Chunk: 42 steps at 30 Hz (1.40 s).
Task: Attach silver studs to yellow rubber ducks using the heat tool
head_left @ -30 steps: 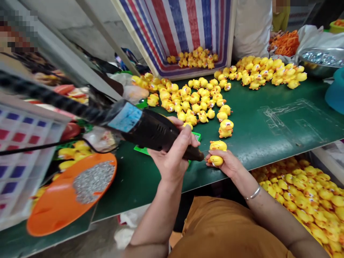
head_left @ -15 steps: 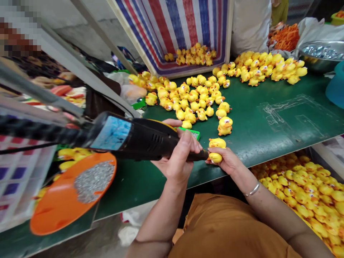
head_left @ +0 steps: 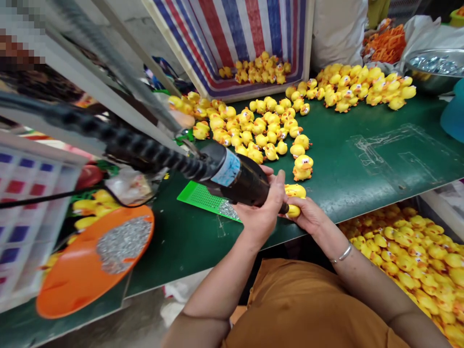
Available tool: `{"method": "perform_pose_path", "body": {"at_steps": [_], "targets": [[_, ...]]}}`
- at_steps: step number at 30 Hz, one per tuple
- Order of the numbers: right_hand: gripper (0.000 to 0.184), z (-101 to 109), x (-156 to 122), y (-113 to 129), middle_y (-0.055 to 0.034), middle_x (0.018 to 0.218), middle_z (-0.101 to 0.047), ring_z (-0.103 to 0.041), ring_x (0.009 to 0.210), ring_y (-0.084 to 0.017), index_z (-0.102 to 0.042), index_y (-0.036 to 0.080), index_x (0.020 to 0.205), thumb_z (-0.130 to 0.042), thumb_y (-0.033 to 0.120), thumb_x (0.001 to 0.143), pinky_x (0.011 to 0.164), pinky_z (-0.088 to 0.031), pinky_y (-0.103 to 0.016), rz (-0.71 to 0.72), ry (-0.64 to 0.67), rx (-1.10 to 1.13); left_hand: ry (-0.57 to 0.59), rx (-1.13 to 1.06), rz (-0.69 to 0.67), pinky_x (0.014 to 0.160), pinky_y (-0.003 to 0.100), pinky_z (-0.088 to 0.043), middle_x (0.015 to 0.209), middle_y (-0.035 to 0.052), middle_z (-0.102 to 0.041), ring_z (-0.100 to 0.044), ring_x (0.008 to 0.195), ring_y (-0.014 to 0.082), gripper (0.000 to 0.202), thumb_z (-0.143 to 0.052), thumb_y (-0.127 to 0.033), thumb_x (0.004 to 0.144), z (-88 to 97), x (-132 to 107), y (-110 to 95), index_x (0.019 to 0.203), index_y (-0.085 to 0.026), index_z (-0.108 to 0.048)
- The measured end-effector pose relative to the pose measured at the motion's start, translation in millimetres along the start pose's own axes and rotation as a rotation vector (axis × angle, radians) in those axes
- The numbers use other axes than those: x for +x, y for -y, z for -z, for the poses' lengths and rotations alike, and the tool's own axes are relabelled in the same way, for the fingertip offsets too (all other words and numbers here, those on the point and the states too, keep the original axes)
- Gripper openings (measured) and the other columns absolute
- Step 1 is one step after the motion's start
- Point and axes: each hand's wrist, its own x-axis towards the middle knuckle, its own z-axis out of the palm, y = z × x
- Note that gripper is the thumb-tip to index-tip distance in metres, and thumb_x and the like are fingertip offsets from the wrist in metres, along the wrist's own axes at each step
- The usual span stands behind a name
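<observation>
My left hand (head_left: 261, 212) is wrapped round a black electric screwdriver (head_left: 239, 180) that hangs on a coiled black cable (head_left: 119, 140). Its tip points right into a yellow toy duck (head_left: 294, 199), which my right hand (head_left: 308, 215) grips at the near edge of the green table (head_left: 362, 159). A green perforated tray (head_left: 205, 197) with small silver screws lies just left of my hands. Several more yellow ducks (head_left: 261, 128) stand in a cluster behind.
An orange dish (head_left: 90, 261) of silver screws sits at the lower left. A striped box (head_left: 250, 43) holds ducks at the back, another duck pile (head_left: 362, 89) lies far right, and a bin of ducks (head_left: 416, 251) sits below the table edge. A metal bowl (head_left: 431, 72) stands far right.
The screwdriver has swung up from lying almost level to slanting steeply down, uncovering the green tray. My left hand shifted right and closer to the duck, which stays in my right hand.
</observation>
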Motion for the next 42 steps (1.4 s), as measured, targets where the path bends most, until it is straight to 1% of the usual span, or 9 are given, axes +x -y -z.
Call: {"method": "perform_pose_path", "body": {"at_steps": [8,11,15,19,24,27,30,35,42], "targets": [[0.026,-0.5,0.6,-0.6,-0.0020,0.065,-0.070,-0.063,0.056,-0.014,-0.069,0.012,0.073,-0.082,0.013,0.050,0.055,-0.056,-0.028,-0.013,-0.011,-0.033,0.049,0.000,0.033,0.041,0.022,-0.044,0.047,-0.0103,-0.048,-0.049,0.036,0.0074,0.034,-0.084,-0.041,0.069,2.9,1.1,2.3,0.082,-0.021,-0.060],[0.025,-0.9,1.2,-1.0,-0.0020,0.064,-0.070,-0.063,0.056,-0.014,-0.069,0.012,0.071,-0.081,0.012,0.050,0.055,-0.056,-0.028,-0.009,-0.014,-0.036,0.110,0.012,0.065,0.040,0.022,-0.042,0.049,-0.0097,-0.048,-0.047,0.035,0.0073,0.037,-0.083,-0.044,0.069,6.0,2.3,2.7,0.081,-0.021,-0.058],[0.023,-0.6,1.4,-2.3,-0.0011,0.059,-0.068,-0.060,0.052,-0.012,-0.067,0.012,0.064,-0.083,0.013,0.048,0.051,-0.053,-0.025,-0.018,-0.016,-0.033,0.207,0.026,0.045,0.041,0.023,-0.043,0.052,-0.0086,-0.051,-0.049,0.038,0.0076,0.030,-0.080,-0.039,0.075,11.5,-3.2,7.7,0.085,-0.021,-0.059],[0.028,-0.3,0.7,-2.5,-0.0010,0.066,-0.070,-0.063,0.057,-0.014,-0.069,0.013,0.073,-0.084,0.013,0.049,0.056,-0.056,-0.028,-0.011,-0.017,-0.009,0.088,0.037,0.006,0.047,0.024,-0.046,0.055,-0.0084,-0.054,-0.052,0.042,0.0084,0.030,-0.080,-0.035,0.075,10.3,-7.0,5.8,0.091,-0.022,-0.059],[0.021,-3.7,2.1,-2.6,-0.0039,0.066,-0.071,-0.066,0.060,-0.016,-0.067,0.013,0.069,-0.082,0.010,0.056,0.056,-0.058,-0.028,0.004,-0.032,-0.001,-0.086,-0.003,-0.107,0.044,0.024,-0.044,0.055,-0.0087,-0.052,-0.050,0.040,0.0077,0.029,-0.081,-0.031,0.072,1.6,9.2,-20.8,0.091,-0.022,-0.062],[0.018,-6.0,2.5,-4.4,-0.0069,0.064,-0.070,-0.066,0.059,-0.016,-0.067,0.010,0.068,-0.082,0.011,0.058,0.055,-0.059,-0.028,-0.009,-0.016,-0.040,-0.103,-0.052,-0.184,0.041,0.024,-0.040,0.052,-0.0094,-0.047,-0.047,0.038,0.0073,0.026,-0.082,-0.031,0.070,-4.3,19.4,-30.1,0.087,-0.024,-0.063],[0.019,-6.7,1.5,-6.5,-0.0077,0.063,-0.071,-0.066,0.058,-0.017,-0.068,0.010,0.069,-0.082,0.013,0.057,0.054,-0.059,-0.029,-0.028,-0.012,-0.063,-0.061,-0.061,-0.189,0.043,0.024,-0.041,0.051,-0.0093,-0.047,-0.049,0.040,0.0079,0.026,-0.080,-0.032,0.072,-7.9,21.5,-22.9,0.088,-0.023,-0.061],[0.024,-4.1,0.2,-7.1,-0.0060,0.061,-0.070,-0.065,0.056,-0.017,-0.068,0.011,0.072,-0.084,0.018,0.056,0.054,-0.058,-0.029,-0.039,0.041,-0.092,-0.034,-0.007,-0.134,0.048,0.026,-0.045,0.056,-0.0078,-0.054,-0.053,0.043,0.0092,0.027,-0.076,-0.033,0.075,-8.9,14.9,1.7,0.094,-0.022,-0.060],[0.031,3.3,2.2,-5.4,-0.0044,0.065,-0.070,-0.066,0.058,-0.017,-0.069,0.012,0.077,-0.086,0.019,0.052,0.057,-0.059,-0.030,-0.059,0.129,-0.088,-0.071,0.044,-0.070,0.045,0.026,-0.044,0.052,-0.0099,-0.051,-0.052,0.040,0.0101,0.025,-0.078,-0.032,0.074,-17.3,14.6,14.3,0.086,-0.022,-0.059]]}}
